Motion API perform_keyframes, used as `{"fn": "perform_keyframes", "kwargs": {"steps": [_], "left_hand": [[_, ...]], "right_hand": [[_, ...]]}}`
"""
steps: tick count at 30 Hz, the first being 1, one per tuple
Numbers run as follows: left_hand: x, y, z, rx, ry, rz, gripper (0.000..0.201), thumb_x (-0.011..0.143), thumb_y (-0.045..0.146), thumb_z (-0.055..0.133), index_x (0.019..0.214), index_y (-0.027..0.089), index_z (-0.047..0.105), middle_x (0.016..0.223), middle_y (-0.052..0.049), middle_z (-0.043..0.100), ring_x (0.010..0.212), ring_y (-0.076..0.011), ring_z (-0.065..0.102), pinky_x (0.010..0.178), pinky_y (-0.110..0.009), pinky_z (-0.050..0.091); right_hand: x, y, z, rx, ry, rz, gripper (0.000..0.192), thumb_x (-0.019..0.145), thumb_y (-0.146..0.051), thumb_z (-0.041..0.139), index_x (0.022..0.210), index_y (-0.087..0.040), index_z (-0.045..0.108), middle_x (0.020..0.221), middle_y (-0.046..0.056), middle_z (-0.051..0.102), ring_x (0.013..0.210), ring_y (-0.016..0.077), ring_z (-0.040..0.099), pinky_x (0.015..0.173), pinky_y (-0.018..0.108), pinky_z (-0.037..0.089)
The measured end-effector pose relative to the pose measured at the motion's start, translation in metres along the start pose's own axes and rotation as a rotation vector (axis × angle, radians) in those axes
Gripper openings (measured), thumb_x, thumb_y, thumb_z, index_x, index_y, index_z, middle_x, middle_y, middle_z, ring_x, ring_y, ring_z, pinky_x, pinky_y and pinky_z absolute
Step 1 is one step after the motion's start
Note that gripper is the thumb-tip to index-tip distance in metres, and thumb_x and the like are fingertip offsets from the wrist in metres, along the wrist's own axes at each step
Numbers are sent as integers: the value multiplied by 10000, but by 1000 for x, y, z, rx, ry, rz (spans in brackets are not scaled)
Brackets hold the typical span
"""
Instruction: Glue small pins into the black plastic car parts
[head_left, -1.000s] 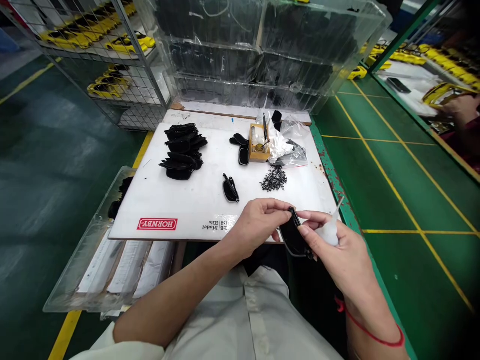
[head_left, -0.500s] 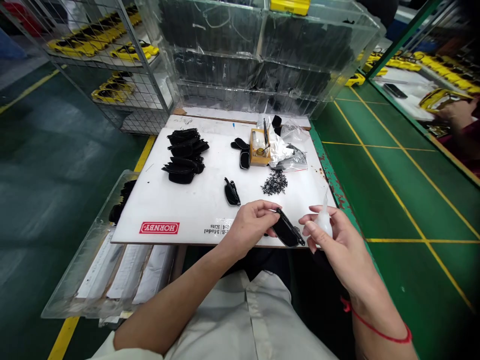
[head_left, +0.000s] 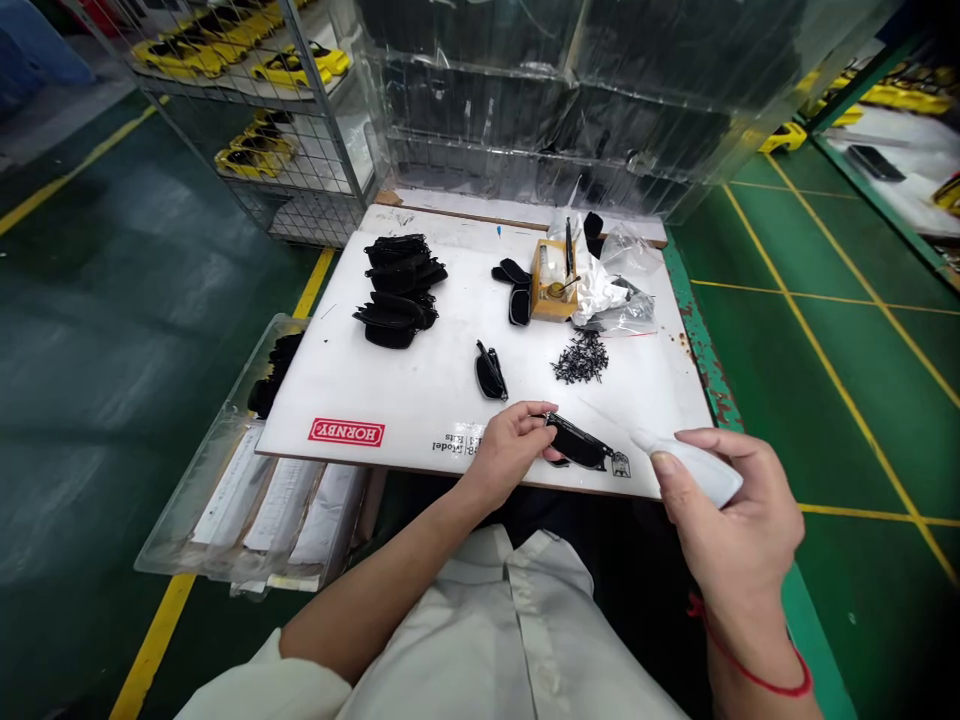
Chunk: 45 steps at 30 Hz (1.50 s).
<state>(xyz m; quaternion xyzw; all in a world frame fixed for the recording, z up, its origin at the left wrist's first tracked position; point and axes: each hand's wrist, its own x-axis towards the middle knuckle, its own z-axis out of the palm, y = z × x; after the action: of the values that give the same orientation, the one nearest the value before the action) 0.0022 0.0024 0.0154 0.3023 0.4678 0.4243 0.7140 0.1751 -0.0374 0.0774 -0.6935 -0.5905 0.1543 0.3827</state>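
Near the front edge of the white board (head_left: 420,390), my left hand (head_left: 514,450) pinches one end of a flat black plastic part (head_left: 576,442). My right hand (head_left: 731,510) grips a white squeeze bottle (head_left: 697,468) between thumb and fingers. The bottle lies tilted, its thin nozzle pointing left over the black part, and I cannot tell whether the tip touches it. Another black part (head_left: 490,372) lies on the board beyond my left hand. A heap of small black pins (head_left: 581,357) sits farther back.
Stacked black parts (head_left: 401,290) stand at the back left. A small wooden box (head_left: 553,285) with tools stands beside crumpled plastic bags (head_left: 626,290). Clear plastic bins (head_left: 525,110) rise behind the board. A wire rack (head_left: 300,120) holds yellow model cars; a clear tray (head_left: 176,510) sits lower left.
My right hand has turned the bottle from upright to tilted, its nozzle now pointing left toward the black part. The black part lies more level in my left hand. The view has shifted.
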Motion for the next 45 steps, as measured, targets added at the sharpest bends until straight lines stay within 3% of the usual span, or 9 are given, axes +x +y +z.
{"fn": "perform_keyframes", "kwargs": {"steps": [2, 6, 12, 17, 29, 45], "left_hand": [[0, -1, -1, 3, -7, 7, 262, 806, 176, 583, 1063, 142, 615, 709, 52, 480, 585, -45, 609, 673, -186, 468], [0, -2, -1, -4, -9, 20, 243, 807, 165, 577, 1045, 136, 614, 698, 57, 468, 575, -43, 605, 661, -182, 466], [1, -7, -3, -23, -17, 57, 233, 797, 163, 588, 1027, 143, 620, 744, 39, 513, 572, -45, 605, 648, -188, 474], [2, -8, -3, -20, -13, 42, 233, 785, 156, 598, 1016, 156, 626, 794, 24, 550, 570, -51, 614, 647, -201, 472], [2, -9, -3, -19, -7, 36, 231, 785, 158, 602, 1014, 160, 630, 858, -2, 590, 572, -58, 623, 648, -209, 472], [2, -9, -4, -16, -20, 45, 228, 793, 171, 599, 1019, 165, 627, 820, 9, 565, 589, -65, 625, 662, -216, 479]], "right_hand": [[-2, -3, 3, -79, 68, -70, 244, 796, -408, 632, 927, -204, 608, 875, 50, 620, 711, 176, 553, 594, 301, 383], [-7, -10, 12, -112, 100, -141, 212, 870, -374, 539, 911, -177, 607, 796, 42, 619, 551, 129, 475, 525, 297, 333], [-5, -6, 23, -143, 118, -254, 212, 885, -347, 521, 906, -160, 617, 821, 68, 644, 689, 172, 573, 616, 300, 405], [-1, 6, 29, -167, 141, -336, 180, 859, -336, 571, 899, -173, 637, 800, 38, 644, 631, 137, 547, 559, 264, 388], [1, 0, 28, -144, 95, -365, 126, 857, -250, 578, 900, -141, 623, 746, 21, 634, 526, 80, 488, 482, 224, 347], [0, 2, 29, -148, 114, -371, 130, 856, -258, 579, 907, -148, 626, 777, 25, 645, 582, 98, 529, 527, 230, 381]]}}
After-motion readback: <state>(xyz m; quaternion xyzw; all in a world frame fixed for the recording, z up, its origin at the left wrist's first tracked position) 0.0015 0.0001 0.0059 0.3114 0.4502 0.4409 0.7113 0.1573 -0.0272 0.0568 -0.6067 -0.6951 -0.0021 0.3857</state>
